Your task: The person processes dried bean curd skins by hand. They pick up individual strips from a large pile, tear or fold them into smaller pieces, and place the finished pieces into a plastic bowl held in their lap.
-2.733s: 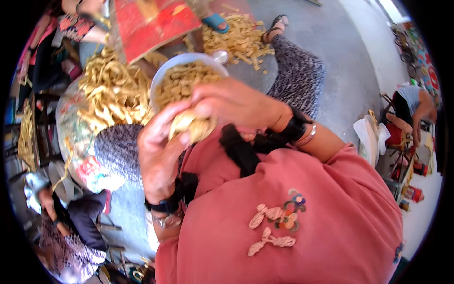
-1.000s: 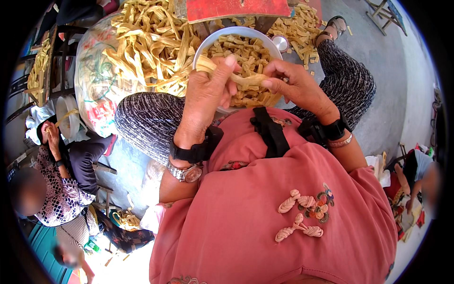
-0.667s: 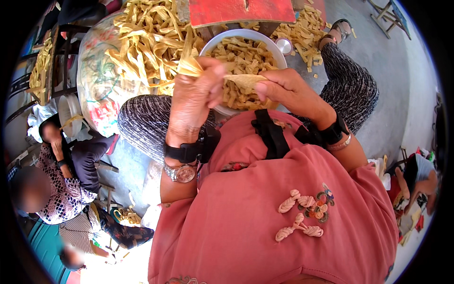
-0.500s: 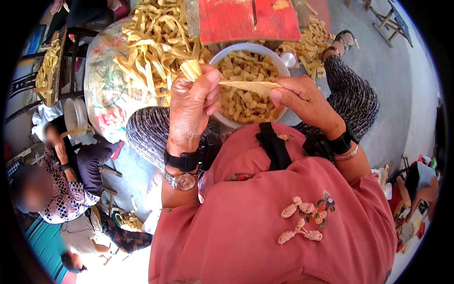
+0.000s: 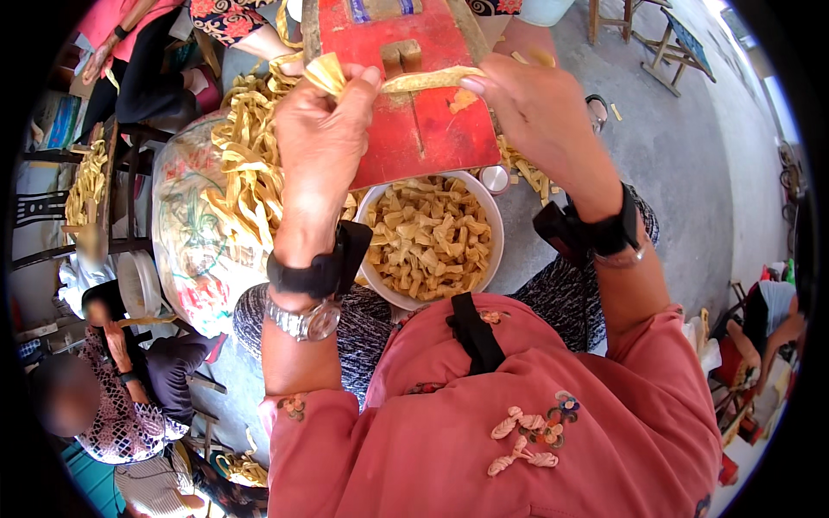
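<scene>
A pale yellow, flat strip (image 5: 432,80) is stretched between my two hands. My left hand (image 5: 321,138) is closed on one end, and a folded, fan-like part of the strip sticks up past its fingers. The other end is pinched between the thumb and fingers of my right hand (image 5: 546,112). Both hands are above a worn red board (image 5: 406,142) with a slot and a small wooden block on it. Below the board, a round white basin (image 5: 498,250) is full of short, yellow, folded or knotted pieces (image 5: 427,233).
Long yellow strips (image 5: 246,173) lie heaped at the left on a clear plastic sack (image 5: 194,224). A small round metal lid or tin (image 5: 495,179) is beside the basin, near more strips. Other people sit at the left and far side. Wooden stools (image 5: 682,52) stand at the far right.
My hands have moved forward from over the basin to over the red board, still holding the strip taut. The view has shifted, so more of the board shows.
</scene>
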Demonstrator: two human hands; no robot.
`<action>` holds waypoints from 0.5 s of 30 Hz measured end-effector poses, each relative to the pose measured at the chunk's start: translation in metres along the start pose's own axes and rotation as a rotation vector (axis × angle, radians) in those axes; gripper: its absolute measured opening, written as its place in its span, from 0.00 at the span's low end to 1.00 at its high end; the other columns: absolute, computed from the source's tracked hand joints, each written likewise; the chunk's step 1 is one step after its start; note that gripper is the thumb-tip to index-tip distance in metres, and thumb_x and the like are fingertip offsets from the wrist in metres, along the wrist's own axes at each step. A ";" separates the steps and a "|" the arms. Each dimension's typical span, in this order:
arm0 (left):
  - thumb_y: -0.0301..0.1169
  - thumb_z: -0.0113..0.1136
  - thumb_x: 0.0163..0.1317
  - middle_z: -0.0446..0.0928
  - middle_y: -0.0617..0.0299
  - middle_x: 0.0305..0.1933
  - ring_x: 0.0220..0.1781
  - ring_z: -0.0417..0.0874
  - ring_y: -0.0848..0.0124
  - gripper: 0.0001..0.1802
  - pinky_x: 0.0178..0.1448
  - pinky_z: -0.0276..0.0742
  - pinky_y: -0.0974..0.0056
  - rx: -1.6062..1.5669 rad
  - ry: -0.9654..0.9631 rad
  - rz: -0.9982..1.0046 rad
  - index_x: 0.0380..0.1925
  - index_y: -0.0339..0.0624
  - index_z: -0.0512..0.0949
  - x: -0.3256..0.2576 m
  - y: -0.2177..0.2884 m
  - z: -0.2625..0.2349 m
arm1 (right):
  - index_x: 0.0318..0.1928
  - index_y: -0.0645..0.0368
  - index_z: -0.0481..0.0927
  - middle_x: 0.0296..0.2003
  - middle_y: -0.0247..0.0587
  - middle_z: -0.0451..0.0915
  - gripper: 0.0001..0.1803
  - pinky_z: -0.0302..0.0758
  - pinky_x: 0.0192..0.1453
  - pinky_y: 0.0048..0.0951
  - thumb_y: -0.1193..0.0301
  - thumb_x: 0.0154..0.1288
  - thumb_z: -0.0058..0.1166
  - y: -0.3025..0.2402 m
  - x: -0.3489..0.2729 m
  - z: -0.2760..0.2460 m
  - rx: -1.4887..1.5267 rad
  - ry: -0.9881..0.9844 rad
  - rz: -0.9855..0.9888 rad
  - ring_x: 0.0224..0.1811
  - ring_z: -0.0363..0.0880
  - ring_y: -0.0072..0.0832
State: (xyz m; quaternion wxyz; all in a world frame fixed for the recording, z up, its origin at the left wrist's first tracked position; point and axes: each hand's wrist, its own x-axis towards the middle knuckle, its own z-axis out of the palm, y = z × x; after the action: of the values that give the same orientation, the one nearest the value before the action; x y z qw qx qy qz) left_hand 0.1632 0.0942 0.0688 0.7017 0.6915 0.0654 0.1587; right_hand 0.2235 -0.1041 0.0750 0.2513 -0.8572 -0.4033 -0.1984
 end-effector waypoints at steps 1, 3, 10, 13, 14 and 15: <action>0.26 0.57 0.61 0.72 0.70 0.19 0.17 0.65 0.83 0.03 0.19 0.60 0.74 0.157 0.014 0.091 0.30 0.39 0.78 0.009 -0.018 0.001 | 0.28 0.59 0.73 0.18 0.49 0.73 0.13 0.67 0.24 0.41 0.63 0.67 0.45 0.004 -0.004 0.011 -0.063 0.035 -0.035 0.21 0.73 0.47; 0.26 0.56 0.60 0.77 0.67 0.18 0.16 0.66 0.84 0.06 0.19 0.61 0.74 0.709 0.158 0.358 0.27 0.37 0.79 0.006 -0.023 0.009 | 0.29 0.57 0.73 0.19 0.48 0.74 0.13 0.69 0.25 0.41 0.63 0.66 0.45 0.006 -0.024 0.030 -0.156 -0.077 0.056 0.22 0.75 0.46; 0.32 0.57 0.63 0.80 0.65 0.21 0.16 0.66 0.85 0.11 0.17 0.61 0.76 0.314 -0.231 -0.342 0.34 0.33 0.79 -0.063 0.006 -0.009 | 0.30 0.55 0.73 0.24 0.43 0.74 0.11 0.70 0.26 0.39 0.62 0.63 0.50 -0.034 -0.070 0.007 0.031 -0.210 0.120 0.27 0.76 0.42; 0.39 0.56 0.65 0.78 0.62 0.25 0.25 0.74 0.81 0.18 0.23 0.68 0.74 0.226 -0.341 -0.459 0.41 0.32 0.78 -0.107 -0.042 -0.021 | 0.29 0.52 0.71 0.26 0.35 0.75 0.07 0.70 0.25 0.35 0.65 0.57 0.53 -0.058 -0.091 0.002 0.162 -0.132 -0.069 0.29 0.78 0.36; 0.39 0.52 0.67 0.77 0.61 0.28 0.27 0.76 0.79 0.19 0.26 0.71 0.73 0.313 -0.396 -0.568 0.43 0.32 0.77 -0.112 -0.032 -0.013 | 0.29 0.53 0.72 0.26 0.36 0.75 0.07 0.71 0.26 0.35 0.65 0.57 0.54 -0.065 -0.097 0.003 0.220 -0.186 -0.070 0.30 0.78 0.36; 0.39 0.51 0.67 0.78 0.60 0.29 0.28 0.76 0.79 0.19 0.28 0.71 0.73 0.272 -0.461 -0.521 0.43 0.32 0.77 -0.122 -0.047 -0.014 | 0.29 0.53 0.72 0.26 0.37 0.75 0.08 0.71 0.26 0.36 0.65 0.56 0.54 -0.073 -0.102 0.004 0.282 -0.233 -0.078 0.30 0.77 0.37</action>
State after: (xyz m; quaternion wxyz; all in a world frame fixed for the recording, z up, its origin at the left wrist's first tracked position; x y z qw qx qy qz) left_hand 0.0507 0.0699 0.0060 0.6165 0.7561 0.0999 -0.1953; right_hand 0.1057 -0.1223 0.0357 0.3127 -0.8143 -0.4865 -0.0491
